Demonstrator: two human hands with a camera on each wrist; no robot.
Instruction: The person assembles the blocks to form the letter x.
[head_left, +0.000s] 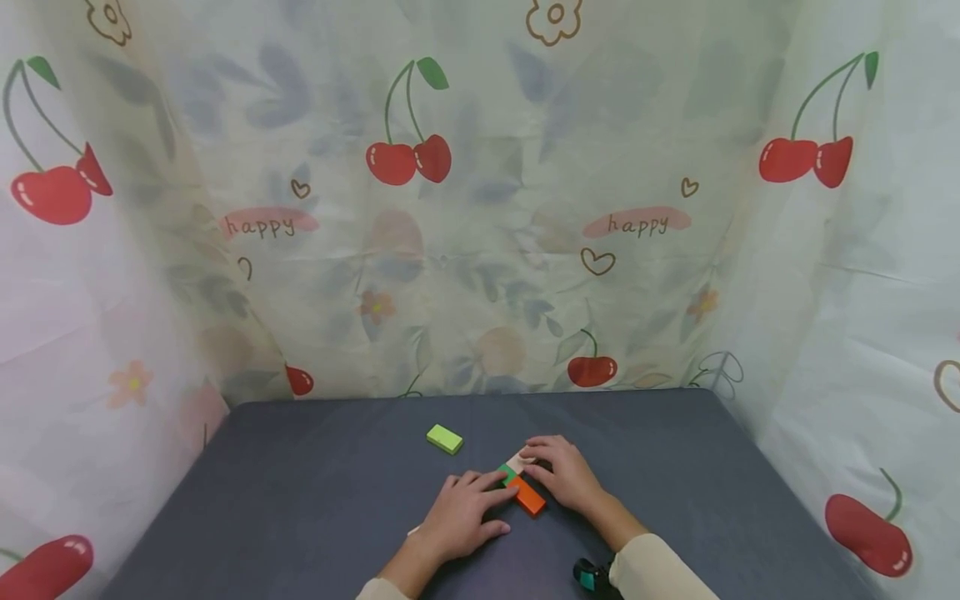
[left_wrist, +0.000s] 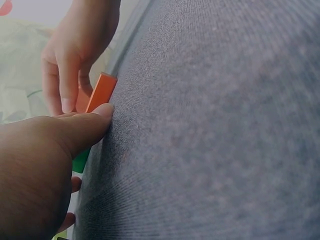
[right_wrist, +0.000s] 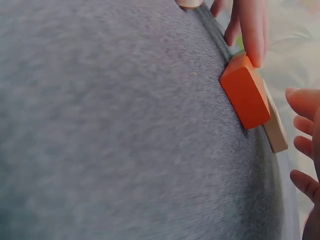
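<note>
An orange rectangular block (head_left: 531,498) lies on the dark tabletop, its far end against a green block (head_left: 507,472). A pale wooden block (head_left: 517,462) continues from the green one toward the right hand. My left hand (head_left: 462,510) reaches in from the left, with fingertips on the green and orange blocks and the thumb held apart. In the right wrist view, one left fingertip rests on the top edge of the orange block (right_wrist: 246,92). My right hand (head_left: 566,477) hovers with spread, bent fingers close over the pale block; its fingers appear apart from the blocks in the right wrist view.
A yellow-green block (head_left: 445,439) lies farther back on the table. A small pale piece (head_left: 413,531) peeks out beside the left wrist. Near the right sleeve sits a black device (head_left: 591,577) with a teal patch. Printed curtains (head_left: 480,208) enclose the dark table (head_left: 315,483).
</note>
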